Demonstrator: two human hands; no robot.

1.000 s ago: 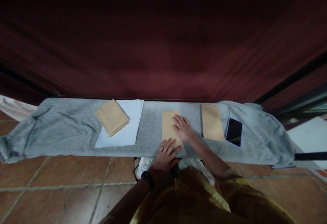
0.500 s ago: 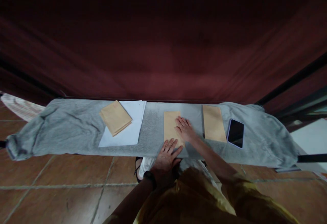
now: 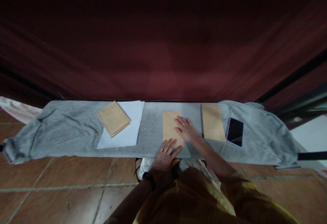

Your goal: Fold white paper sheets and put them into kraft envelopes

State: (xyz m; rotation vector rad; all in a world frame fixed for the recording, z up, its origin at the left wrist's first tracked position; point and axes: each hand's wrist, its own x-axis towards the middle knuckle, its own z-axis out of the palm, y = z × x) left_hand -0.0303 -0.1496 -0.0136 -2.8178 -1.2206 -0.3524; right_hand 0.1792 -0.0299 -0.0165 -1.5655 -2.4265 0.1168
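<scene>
A brown paper envelope (image 3: 169,125) lies flat on the grey cloth in front of me. My left hand (image 3: 165,155) rests on its near end with the fingers spread, a dark band on the wrist. Across the envelope's right edge lies my right hand (image 3: 186,129), flat with fingers stretched out; it covers part of that edge. Neither hand grips anything. To the right sits a neat stack of brown envelopes (image 3: 213,122). Several more brown envelopes (image 3: 113,118) are piled at an angle on white paper sheets (image 3: 133,128) at the left.
A smartphone (image 3: 235,132) with a dark screen and pale purple edge lies right of the stack. Grey cloth (image 3: 74,128) covers the narrow surface, wrinkled at both ends. A dark red panel (image 3: 163,53) rises behind it. Below is a tiled floor (image 3: 63,190).
Both hands stay in nearly the same places on the envelope. The whole view has shifted very slightly; the envelopes, sheets and phone keep their arrangement.
</scene>
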